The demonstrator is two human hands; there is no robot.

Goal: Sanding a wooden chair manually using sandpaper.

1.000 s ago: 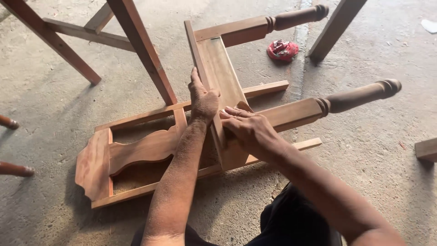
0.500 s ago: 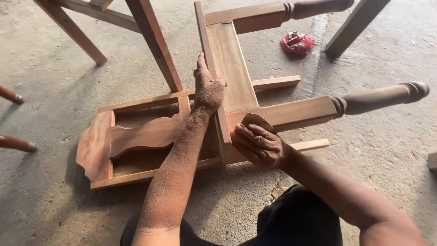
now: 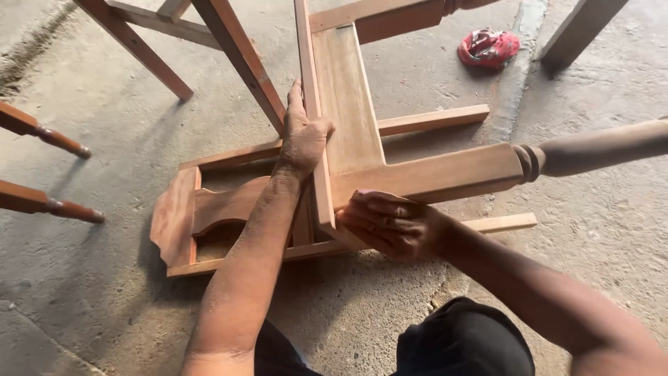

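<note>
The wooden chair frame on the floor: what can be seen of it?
The chair frame is bare reddish-brown wood, lying on its back on the concrete floor. Its shaped backrest with a curved splat points left; a flat seat rail stands up, and a square leg with a turned end reaches right. The left hand grips the rail's edge. The right hand presses against the near leg joint.

Turned leg (image 3: pixel 598 147) cut off right; sandpaper hidden under right hand (image 3: pixel 390 223).
</note>
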